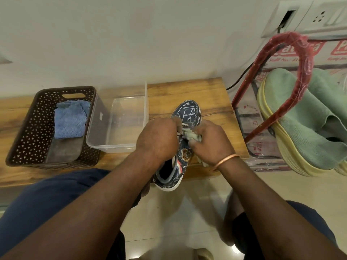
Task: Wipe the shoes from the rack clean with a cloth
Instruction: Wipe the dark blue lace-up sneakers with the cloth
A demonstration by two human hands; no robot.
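Basket [28, 132] with a blue cloth [70, 121] sits far left, a clear tub [120, 121] beside it; then left hand [157, 139] gripping the shoe [187, 113] on the bench [187, 92], right hand [212, 143] pinching a rag [188, 135] against its laces

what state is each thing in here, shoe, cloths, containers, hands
navy shoe: upright on the bench, toe away, being wiped
grey cloth: bunched in the right hand
left hand: steadying the shoe
blue cloth: lying in the basket
clear tub: open, empty
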